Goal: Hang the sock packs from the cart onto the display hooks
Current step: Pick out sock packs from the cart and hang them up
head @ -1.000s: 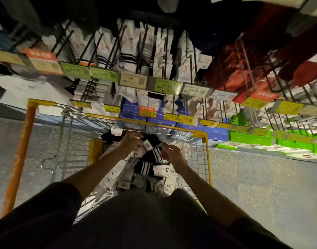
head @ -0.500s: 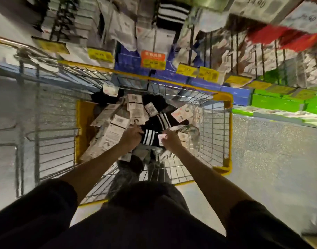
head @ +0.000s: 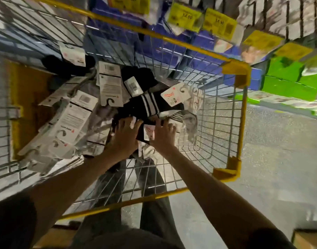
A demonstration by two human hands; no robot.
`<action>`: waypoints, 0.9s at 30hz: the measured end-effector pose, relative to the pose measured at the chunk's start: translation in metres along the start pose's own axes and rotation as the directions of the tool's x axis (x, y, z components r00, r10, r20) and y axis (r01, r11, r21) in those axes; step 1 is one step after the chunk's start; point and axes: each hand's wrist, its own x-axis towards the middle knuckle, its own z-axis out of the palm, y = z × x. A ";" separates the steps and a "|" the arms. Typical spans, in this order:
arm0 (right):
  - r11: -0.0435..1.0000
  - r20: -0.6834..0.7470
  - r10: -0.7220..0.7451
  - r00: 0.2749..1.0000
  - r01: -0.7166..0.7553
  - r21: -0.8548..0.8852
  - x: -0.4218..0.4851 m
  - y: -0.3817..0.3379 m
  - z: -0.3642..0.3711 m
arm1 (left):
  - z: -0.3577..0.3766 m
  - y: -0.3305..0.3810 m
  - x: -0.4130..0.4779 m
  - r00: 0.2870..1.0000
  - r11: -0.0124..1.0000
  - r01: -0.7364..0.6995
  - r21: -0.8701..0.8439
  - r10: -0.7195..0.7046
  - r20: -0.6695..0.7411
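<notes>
Wire cart (head: 173, 41), yellow-rimmed, holds loose sock packs (head: 73, 119) heaped toward its left side; left hand (head: 124, 139) and right hand (head: 163, 137) lie side by side, fingers outstretched, on a black sock pack (head: 136, 112) mid-cart.

Single view, head-worn wide-angle camera: it looks steeply down and slightly forward from above the person's body into the wire cart (head: 234, 69), at arm's reach. The left hand (head: 124, 139) and right hand (head: 163, 138) sit near frame centre; price tags (head: 185, 17) line the far top edge, and floor (head: 280, 159) fills the right
</notes>
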 end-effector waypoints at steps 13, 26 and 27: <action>0.854 -0.068 -0.440 0.895 0.441 0.278 -0.051 -0.004 -0.074 | -0.017 0.000 -0.031 0.942 0.927 -0.310 -0.212 0.269 -0.203; 0.935 -0.155 -0.354 0.922 0.347 -0.074 0.032 -0.008 -0.045 | -0.037 -0.024 -0.026 0.929 0.551 0.135 -0.824 -0.359 -0.088; 0.919 -0.140 -0.387 0.911 0.371 -0.131 0.038 -0.012 -0.043 | -0.035 -0.028 -0.025 0.913 0.531 0.148 -0.834 -0.398 -0.092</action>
